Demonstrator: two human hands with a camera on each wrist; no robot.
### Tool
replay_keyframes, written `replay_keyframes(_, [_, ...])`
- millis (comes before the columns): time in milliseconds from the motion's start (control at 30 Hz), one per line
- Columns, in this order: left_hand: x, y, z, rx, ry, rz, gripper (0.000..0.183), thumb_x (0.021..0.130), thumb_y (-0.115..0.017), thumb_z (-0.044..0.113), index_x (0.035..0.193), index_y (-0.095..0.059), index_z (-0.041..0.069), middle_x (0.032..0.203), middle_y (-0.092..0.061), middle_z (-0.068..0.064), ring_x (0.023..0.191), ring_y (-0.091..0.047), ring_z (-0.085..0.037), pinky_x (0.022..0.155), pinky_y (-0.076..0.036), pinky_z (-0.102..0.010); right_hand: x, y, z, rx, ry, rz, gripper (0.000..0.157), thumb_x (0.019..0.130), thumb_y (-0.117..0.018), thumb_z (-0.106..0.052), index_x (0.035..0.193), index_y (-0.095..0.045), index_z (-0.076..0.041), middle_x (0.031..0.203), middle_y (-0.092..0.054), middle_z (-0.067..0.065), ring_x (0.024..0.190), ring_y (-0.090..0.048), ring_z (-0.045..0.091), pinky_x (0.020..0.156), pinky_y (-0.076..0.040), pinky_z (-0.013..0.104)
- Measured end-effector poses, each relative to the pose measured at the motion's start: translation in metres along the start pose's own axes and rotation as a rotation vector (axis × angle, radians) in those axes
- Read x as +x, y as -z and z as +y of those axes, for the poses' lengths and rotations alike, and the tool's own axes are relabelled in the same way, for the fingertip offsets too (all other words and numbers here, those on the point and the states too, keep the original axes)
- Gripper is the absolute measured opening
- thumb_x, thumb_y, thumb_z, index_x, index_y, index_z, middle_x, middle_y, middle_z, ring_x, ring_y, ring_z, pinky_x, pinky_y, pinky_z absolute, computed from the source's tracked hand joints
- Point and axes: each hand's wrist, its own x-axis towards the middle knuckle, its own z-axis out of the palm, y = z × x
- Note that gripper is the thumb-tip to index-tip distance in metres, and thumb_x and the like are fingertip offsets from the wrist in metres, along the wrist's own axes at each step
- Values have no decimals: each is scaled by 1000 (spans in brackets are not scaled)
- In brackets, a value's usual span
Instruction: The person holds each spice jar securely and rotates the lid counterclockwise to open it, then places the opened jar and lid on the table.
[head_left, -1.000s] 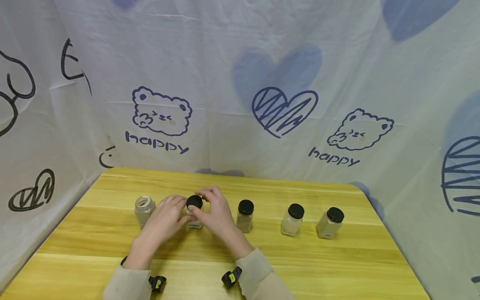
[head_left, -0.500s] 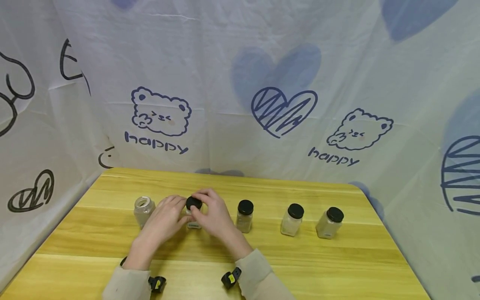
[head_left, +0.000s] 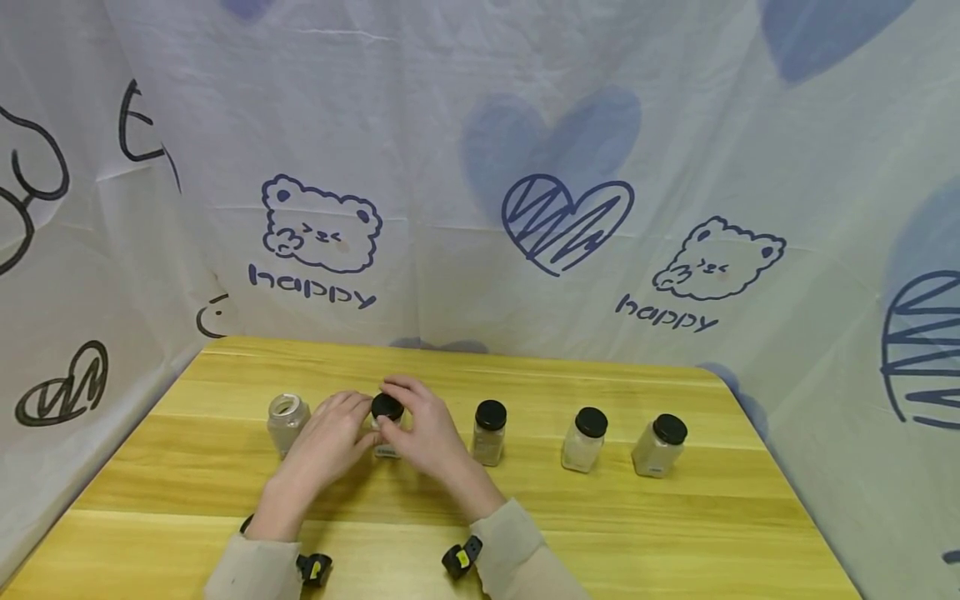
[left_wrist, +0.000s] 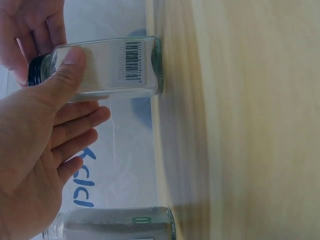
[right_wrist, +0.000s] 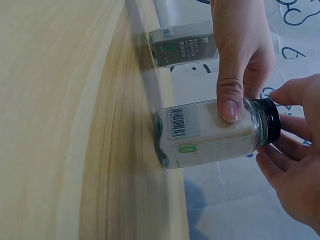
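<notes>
My left hand (head_left: 335, 436) holds a square glass spice jar (right_wrist: 207, 135) by its body, thumb across the barcode label. The jar has pale contents and stands upright on the table, its base on the wood. At its top, my right hand (head_left: 423, 427) grips the black lid (head_left: 387, 407) between thumb and fingers. The lid sits on the jar's neck in the right wrist view. Left of my left hand stands a lidless jar (head_left: 287, 419), its round mouth uncovered. In the right wrist view, that jar (right_wrist: 182, 45) bears black pepper print.
To the right, three more black-lidded spice jars stand in a row: a darker one (head_left: 489, 433), a pale one (head_left: 583, 442) and another (head_left: 659, 447) farthest right. They share the wooden table (head_left: 525, 533). A printed cloth (head_left: 450, 275) hangs behind and beside it.
My right hand's fingers have turned slightly leftward over the lid, the index finger now reaching across its far side. The left hand and the other jars stay where they were.
</notes>
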Motion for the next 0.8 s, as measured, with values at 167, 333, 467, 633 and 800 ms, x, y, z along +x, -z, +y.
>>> replay_keyframes(167, [0, -2, -1, 1, 6, -11, 47, 91, -83, 24, 123, -68, -7, 123, -69, -20, 123, -60, -41, 112, -44, -57, -1, -1, 0, 0, -39, 66, 42, 95, -77, -21, 135, -67, -12, 140, -58, 4, 128, -58, 23, 107, -53, 38])
replay_keyframes(333, [0, -3, -2, -3, 10, -18, 46, 92, -82, 24, 123, -69, -7, 123, -69, -19, 123, -59, -41, 113, -44, -57, -1, -3, 0, -43, -51, 93, 39, 92, -82, -24, 128, -70, -12, 131, -60, 4, 122, -59, 23, 104, -54, 37])
replay_keyframes(467, [0, -2, -2, -7, 10, -12, 45, 91, -82, 24, 122, -69, -6, 123, -69, -19, 123, -59, -41, 112, -44, -57, -1, -3, 1, -68, -43, 95, 36, 93, -82, -23, 125, -72, -10, 126, -60, 5, 118, -59, 22, 101, -55, 34])
replay_keyframes(633, [0, -2, -1, -13, 14, -12, 46, 91, -82, 26, 122, -68, -6, 123, -69, -18, 123, -59, -41, 112, -45, -57, -1, -2, 1, -69, -38, 76, 37, 94, -80, -21, 128, -72, -8, 127, -61, 5, 120, -59, 23, 101, -55, 35])
replay_keyframes(800, [0, -2, -1, -12, 16, -18, 48, 92, -81, 27, 125, -68, -5, 124, -69, -18, 124, -59, -41, 112, -45, -57, -1, -2, 1, -86, -20, 41, 38, 96, -76, -18, 132, -71, -8, 133, -61, 4, 126, -57, 23, 104, -53, 34])
